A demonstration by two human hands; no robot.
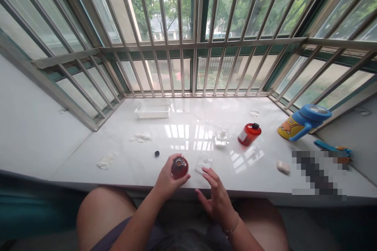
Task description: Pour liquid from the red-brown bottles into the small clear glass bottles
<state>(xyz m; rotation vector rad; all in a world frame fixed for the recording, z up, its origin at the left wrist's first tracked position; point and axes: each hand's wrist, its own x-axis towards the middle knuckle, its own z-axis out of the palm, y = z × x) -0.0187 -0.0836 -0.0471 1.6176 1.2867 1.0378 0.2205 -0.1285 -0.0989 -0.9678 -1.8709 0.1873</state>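
Steel window bars (203,43) filling the whole far side, green trees behind, and a polished white stone ledge (88,153) running wide in front of bare knees. Far beyond the grip, a white plastic mesh basket (153,110); ahead and to the right of the grip, a clear square glass block (221,137) and a red bottle with a black cap (249,134), then a blue-and-yellow sippy cup (304,121) much further right. Crumpled white tissue (140,137) up and left of the grip. Left hand (166,178) wrapped around a round amber glass bottle (179,167), palm and fingers clamped on its side and underside, open mouth facing up, close to the ledge's front edge. Right hand (218,204) just beside it, fingers spread apart, holding nothing, nearest a thin clear square piece (204,161). Small black cap (157,153) just past the grip. Bottle likely smooth, slippery, fairly heavy for its size and fragile, so best held round the belly, not by the short neck.
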